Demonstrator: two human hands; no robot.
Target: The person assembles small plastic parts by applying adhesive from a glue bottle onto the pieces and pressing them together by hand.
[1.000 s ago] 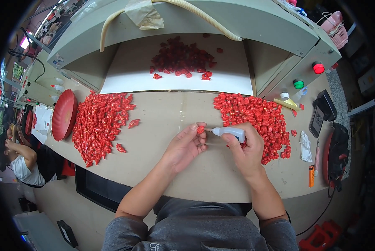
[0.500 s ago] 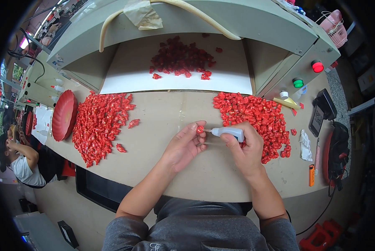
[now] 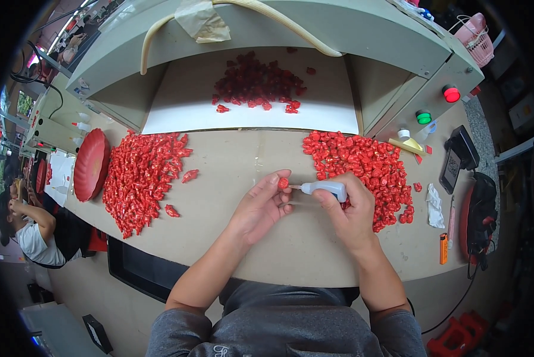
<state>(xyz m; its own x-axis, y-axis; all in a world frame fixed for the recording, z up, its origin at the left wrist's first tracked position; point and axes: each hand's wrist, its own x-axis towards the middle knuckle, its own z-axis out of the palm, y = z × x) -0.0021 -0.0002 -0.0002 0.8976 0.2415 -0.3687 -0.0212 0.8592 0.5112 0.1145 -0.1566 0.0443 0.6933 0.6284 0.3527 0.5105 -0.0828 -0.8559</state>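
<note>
My left hand point(image 3: 260, 206) pinches a small red piece point(image 3: 283, 182) between thumb and fingertips above the beige table point(image 3: 231, 160). My right hand point(image 3: 351, 208) grips a small pale squeeze bottle point(image 3: 325, 188), lying sideways with its nozzle tip touching the red piece. A heap of red pieces point(image 3: 365, 163) lies just behind my right hand. A second, larger heap of red pieces point(image 3: 142, 175) lies to the left, apart from both hands.
A white conveyor surface point(image 3: 189, 113) inside a grey-green housing carries more red pieces point(image 3: 256, 86). A red dish point(image 3: 90, 165) stands at far left. Red and green buttons point(image 3: 451, 94), a phone point(image 3: 455, 159), an orange lighter point(image 3: 443, 248) sit right. Another person point(image 3: 26, 229) sits lower left.
</note>
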